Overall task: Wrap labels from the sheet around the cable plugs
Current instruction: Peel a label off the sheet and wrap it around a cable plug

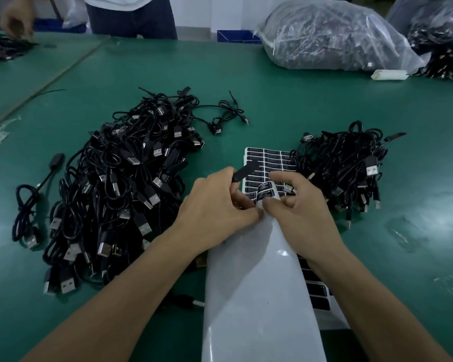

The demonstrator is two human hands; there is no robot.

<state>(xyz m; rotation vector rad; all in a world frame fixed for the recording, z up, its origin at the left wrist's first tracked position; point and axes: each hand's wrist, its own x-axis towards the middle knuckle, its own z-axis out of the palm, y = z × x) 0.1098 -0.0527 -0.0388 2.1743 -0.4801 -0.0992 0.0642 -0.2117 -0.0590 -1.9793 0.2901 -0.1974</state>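
So at this point your left hand (217,205) was curled around a black cable plug (247,169). The plug stuck out past your knuckles, right over the label sheet (272,163), and your thumb came down onto the sheet's fold. Parking the plug there made sense to me, since it sat just beside wherever the next label would come off.

Your right hand (298,205) was pinching the sheet at the same fold, thumb to thumb with the left, other fingers loosely bent. You'd bent the sheet back on itself, so a row of labels (266,193) curled up off the white backing. I'd guess that's the trick for getting an edge to lift. Couldn't tell if any label was actually free yet.

The sheet lay in the middle of the green table (272,100) towards the near edge. Its printed end was flat on the surface, and the long glossy backing (259,296) ran back towards you between your forearms.

The big heap of USB cables (120,184) sat to the left of the sheet, and a smaller heap (348,163) touched its right side. Looked like a to-do pile and a done pile, but that's only my read.

Clear bags of more cables (332,35) were up at the far right corner. Another person (131,17) stood at the far edge.
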